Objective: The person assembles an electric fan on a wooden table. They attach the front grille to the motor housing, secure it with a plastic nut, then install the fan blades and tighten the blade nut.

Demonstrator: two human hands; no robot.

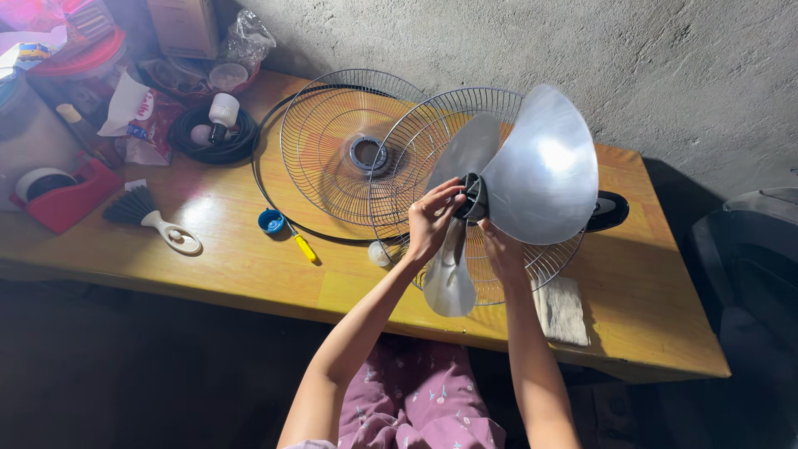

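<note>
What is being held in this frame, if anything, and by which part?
The fan blade, a grey three-bladed piece, is held at its dark centre hub. The left hand pinches the hub with its fingertips; the right hand supports it from below.

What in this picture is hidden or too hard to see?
Head view:
- Fan motor and stand: mostly hidden behind the fan blade.
- Right hand: fingertips covered by the blade hub.
- Left hand: grip on the hub unclear.
- Clutter at top left: cut off by the edge.
</note>
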